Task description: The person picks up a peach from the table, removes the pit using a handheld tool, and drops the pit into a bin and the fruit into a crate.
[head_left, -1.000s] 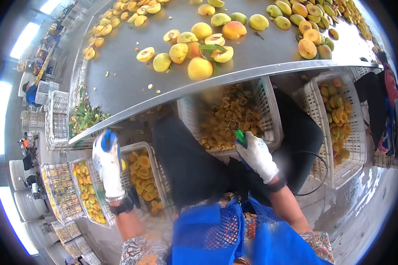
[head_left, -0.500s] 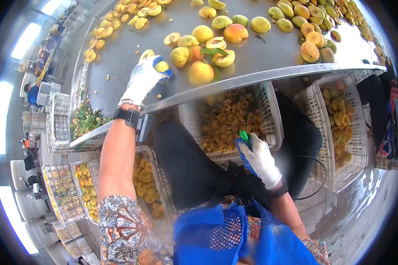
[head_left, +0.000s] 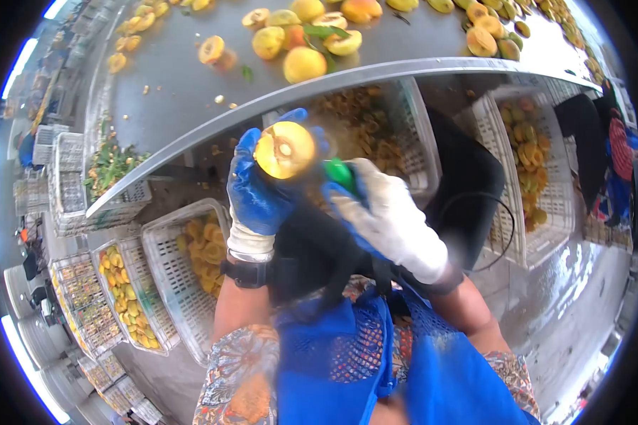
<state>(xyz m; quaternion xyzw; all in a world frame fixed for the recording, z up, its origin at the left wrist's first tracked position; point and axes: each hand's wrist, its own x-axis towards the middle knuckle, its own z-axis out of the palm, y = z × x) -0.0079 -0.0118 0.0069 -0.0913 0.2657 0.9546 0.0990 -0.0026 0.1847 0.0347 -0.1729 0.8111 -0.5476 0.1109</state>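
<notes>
A yellow peach half [head_left: 294,159] rests in my left hand [head_left: 254,195], cut face up, a pale pit at its centre. Blue-coated gloved fingers are wrapped around its sides. Just to the right, my right hand [head_left: 395,216], in a white glove with a blue palm, grips a green-handled tool [head_left: 339,174]. The tool's working end points toward the peach half and is blurred. Both hands are over my lap, below the metal edge [head_left: 262,101] of the table.
Whole and halved peaches [head_left: 305,65] lie on the metal table [head_left: 170,92]. Beneath and beside it stand white plastic crates [head_left: 176,273] of cut fruit. A crate of peaches [head_left: 485,134] is at the right. Leaves [head_left: 115,164] are piled at the table's left corner.
My left hand has come back from the table toward my lap with the peach half. My right hand has risen toward it with the green-handled tool. The view has shifted slightly.
</notes>
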